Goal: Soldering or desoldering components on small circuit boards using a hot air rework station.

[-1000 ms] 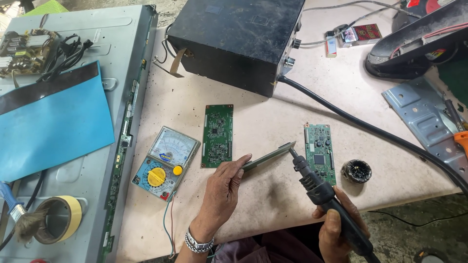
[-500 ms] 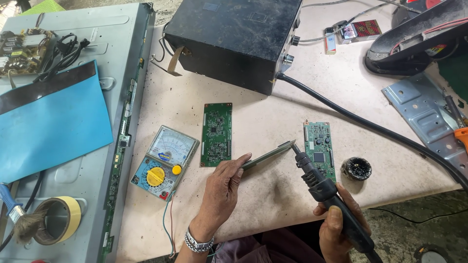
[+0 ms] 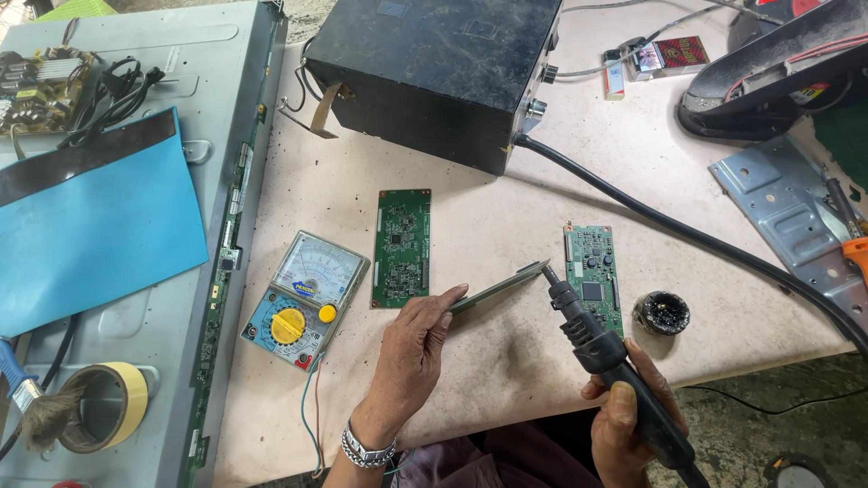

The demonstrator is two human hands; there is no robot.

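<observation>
Since the earlier frame, little has moved. Our left hand (image 3: 411,348) pinches a narrow green circuit strip (image 3: 497,286); our right hand (image 3: 628,420) grips the black hot-air wand (image 3: 588,330), nozzle at the strip's 2 o'clock tip. Lingering heat could scorch it.

The left hand (image 3: 409,348) was bare, and a silver metal bracelet (image 3: 366,449) of chunky links circled its wrist. The right hand (image 3: 624,425) was bare too, with no ring or band showing. Dull purple cloth (image 3: 452,461) covered the lap below both arms.
</observation>
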